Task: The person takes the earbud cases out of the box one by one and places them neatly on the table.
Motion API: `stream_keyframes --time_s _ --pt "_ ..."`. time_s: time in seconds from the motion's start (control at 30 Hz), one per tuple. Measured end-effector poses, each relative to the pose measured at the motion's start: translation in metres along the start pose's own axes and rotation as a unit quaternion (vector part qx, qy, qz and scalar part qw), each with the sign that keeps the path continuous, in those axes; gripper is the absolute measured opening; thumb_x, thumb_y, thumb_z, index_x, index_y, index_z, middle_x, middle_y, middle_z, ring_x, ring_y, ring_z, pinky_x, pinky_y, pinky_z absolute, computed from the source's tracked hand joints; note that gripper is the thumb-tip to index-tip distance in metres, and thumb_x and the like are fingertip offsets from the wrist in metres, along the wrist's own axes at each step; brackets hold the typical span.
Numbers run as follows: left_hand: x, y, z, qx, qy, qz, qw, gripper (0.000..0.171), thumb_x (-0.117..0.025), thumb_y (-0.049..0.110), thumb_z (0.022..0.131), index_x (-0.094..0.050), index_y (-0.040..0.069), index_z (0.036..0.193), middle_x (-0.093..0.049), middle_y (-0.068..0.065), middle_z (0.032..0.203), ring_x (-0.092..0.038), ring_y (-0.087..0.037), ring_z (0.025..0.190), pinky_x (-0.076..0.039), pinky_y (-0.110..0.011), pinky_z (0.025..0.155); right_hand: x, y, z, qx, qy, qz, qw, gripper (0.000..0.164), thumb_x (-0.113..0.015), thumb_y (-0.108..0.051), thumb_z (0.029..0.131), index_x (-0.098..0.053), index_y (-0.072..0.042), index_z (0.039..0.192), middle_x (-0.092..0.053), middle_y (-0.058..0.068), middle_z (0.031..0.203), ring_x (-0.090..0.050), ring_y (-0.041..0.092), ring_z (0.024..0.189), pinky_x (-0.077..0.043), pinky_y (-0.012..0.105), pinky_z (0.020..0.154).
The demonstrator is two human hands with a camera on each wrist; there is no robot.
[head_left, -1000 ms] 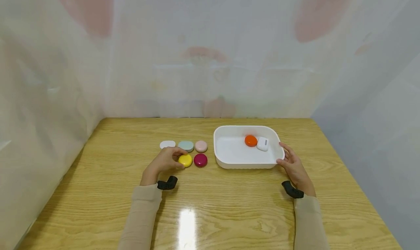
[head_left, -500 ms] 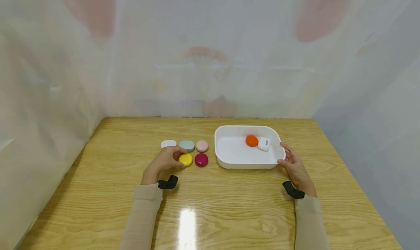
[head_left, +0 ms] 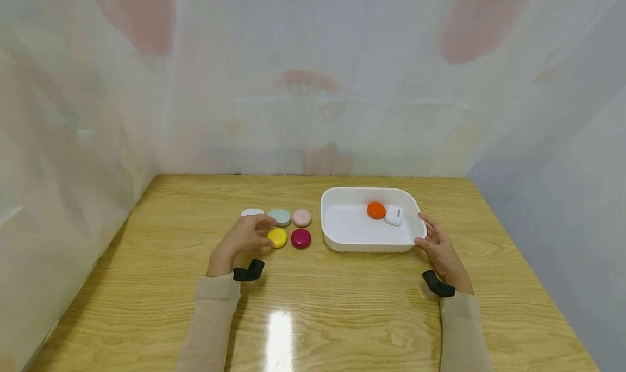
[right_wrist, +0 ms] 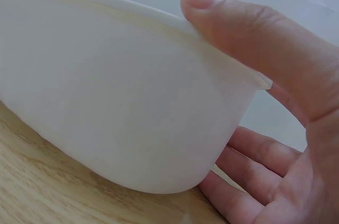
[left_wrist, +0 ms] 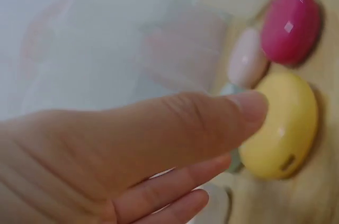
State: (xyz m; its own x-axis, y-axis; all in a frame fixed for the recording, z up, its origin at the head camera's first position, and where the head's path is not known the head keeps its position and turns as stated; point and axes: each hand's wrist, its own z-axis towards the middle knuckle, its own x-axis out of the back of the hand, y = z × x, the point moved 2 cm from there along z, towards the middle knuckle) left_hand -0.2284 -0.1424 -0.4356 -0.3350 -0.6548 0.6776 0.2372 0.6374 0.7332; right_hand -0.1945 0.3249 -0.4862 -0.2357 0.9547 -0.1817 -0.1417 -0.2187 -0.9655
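Note:
My left hand (head_left: 244, 235) is beside a glossy yellow round case (head_left: 277, 238), thumb and fingers apart. In the left wrist view the thumb overlaps the yellow case, which shows a small dark slot; whether they touch I cannot tell. A magenta round case (head_left: 300, 238) lies just right of it. Behind are a pale pink round case (head_left: 301, 218), a mint oval case (head_left: 279, 216) and a white oval case (head_left: 252, 212), partly covered by the hand. My right hand (head_left: 442, 252) holds the right end of a white plastic bin (head_left: 369, 247), thumb on its rim.
Inside the bin an orange round case (head_left: 376, 210) sits beside a white squarish case (head_left: 393, 215). The wooden table (head_left: 332, 307) meets a pale sheet (head_left: 313, 127) at the back. Similar sheets hang at both sides.
My left hand has drawn slightly left and its fingers have loosened from around the yellow case, which stays on the table. The right hand keeps its hold on the bin.

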Motion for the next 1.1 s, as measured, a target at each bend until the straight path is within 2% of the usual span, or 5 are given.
stream_keyframes --time_s 0.17,0.3,0.57,0.9,1.1 --pt "0.004 0.015 -0.002 -0.028 0.015 0.004 0.9995 0.046 -0.072 0.010 0.085 -0.059 -0.002 0.126 -0.065 -0.020 0.123 -0.060 -0.037 0.118 -0.047 -0.051 0.106 -0.001 -0.001 0.001 -0.003 -0.001 -0.001 1.000 0.060 -0.055 0.004 0.094 -0.033 -0.012 0.148 -0.046 -0.010 0.133 -0.057 -0.002 0.113 -0.054 0.010 0.086" --pt "0.003 0.029 -0.003 -0.051 0.022 -0.029 0.9980 0.047 -0.072 0.012 0.085 -0.058 -0.002 0.128 -0.065 -0.022 0.125 -0.060 -0.037 0.120 -0.046 -0.054 0.105 -0.002 -0.001 0.001 0.001 -0.006 0.003 1.000 0.060 -0.054 0.003 0.094 -0.032 -0.011 0.148 -0.045 -0.009 0.134 -0.057 -0.002 0.114 -0.053 0.011 0.086" --pt "-0.016 0.057 0.006 -0.097 0.015 -0.053 0.9937 0.038 -0.071 0.016 0.087 -0.063 0.001 0.121 -0.068 -0.019 0.119 -0.064 -0.031 0.113 -0.050 -0.049 0.102 -0.002 -0.001 -0.001 0.008 -0.024 -0.006 1.000 0.060 -0.052 0.007 0.094 -0.031 -0.008 0.148 -0.046 -0.013 0.137 -0.056 -0.003 0.116 -0.053 0.010 0.088" --pt "-0.058 0.093 0.040 -0.147 -0.010 -0.084 0.9855 0.032 -0.067 0.014 0.090 -0.064 0.005 0.120 -0.068 -0.020 0.119 -0.064 -0.031 0.112 -0.051 -0.045 0.103 -0.003 0.000 -0.002 0.012 -0.016 -0.038 0.999 0.055 -0.057 0.008 0.090 -0.043 -0.014 0.139 -0.052 -0.010 0.130 -0.059 0.000 0.108 -0.053 0.011 0.085" --pt "-0.090 0.111 0.075 -0.140 0.007 -0.115 0.9834 0.039 -0.068 0.012 0.089 -0.060 0.001 0.125 -0.066 -0.021 0.121 -0.063 -0.030 0.113 -0.051 -0.038 0.104 -0.003 0.000 -0.001 0.018 -0.013 -0.038 0.999 0.054 -0.057 0.007 0.090 -0.043 -0.014 0.138 -0.052 -0.010 0.131 -0.059 0.000 0.109 -0.053 0.011 0.085"
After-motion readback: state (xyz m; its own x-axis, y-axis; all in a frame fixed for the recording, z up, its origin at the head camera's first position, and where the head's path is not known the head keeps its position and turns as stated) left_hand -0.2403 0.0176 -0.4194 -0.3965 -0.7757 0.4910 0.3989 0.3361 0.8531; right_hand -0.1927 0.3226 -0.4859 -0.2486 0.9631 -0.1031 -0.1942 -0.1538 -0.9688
